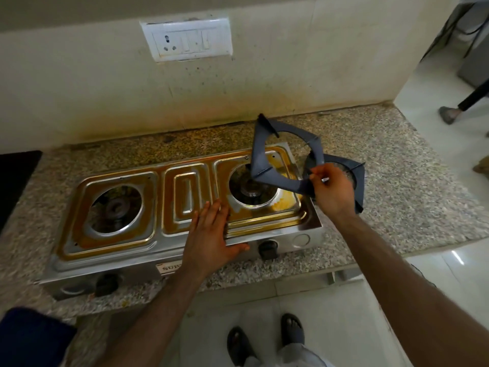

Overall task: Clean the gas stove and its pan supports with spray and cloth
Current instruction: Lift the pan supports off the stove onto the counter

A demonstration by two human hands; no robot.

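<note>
Granite counter mid-frame holds the grimy gas stove. Left hand presses flat on it, fingers straight. Right hand pinches a lifted pan support; another support lies right. Looks like stripping stage, so set it aside, then spray.

A speckled granite table runs along a stained cream wall. A white switch plate with a socket is fixed to that wall. A black slab lies at the left edge. The floor is pale tile, with a dark blue object at the lower left
</note>
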